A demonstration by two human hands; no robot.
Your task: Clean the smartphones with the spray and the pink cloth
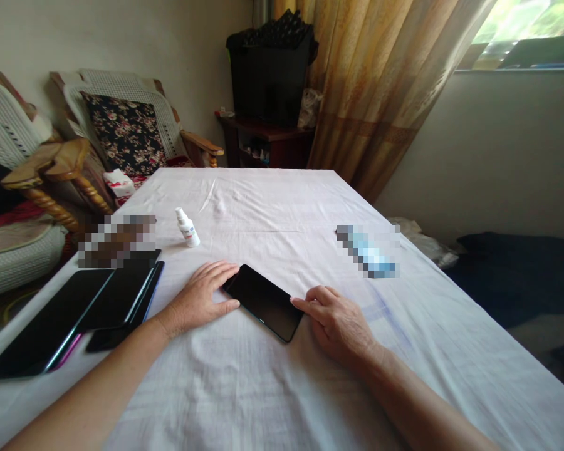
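Observation:
A black smartphone (264, 303) lies at a slant on the white cloth, its dark screen facing up. Around its left end, my left hand (202, 295) has the fingers at the upper edge and the thumb at the lower edge. My right hand (339, 319) is closed at the other end, with the index fingertip on the screen near the edge. The right thumb is mostly hidden beneath the hand. Beyond my left hand stands a small white spray bottle (187, 228), upright and untouched.
Left of my left arm, a black tablet (51, 319) and dark phones (129, 294) lie overlapping near the edge of the table (254, 200). Two blurred-out items, one brown (117, 243) and one light blue (369, 250), lie left and right. Chairs and a television (270, 81) stand behind.

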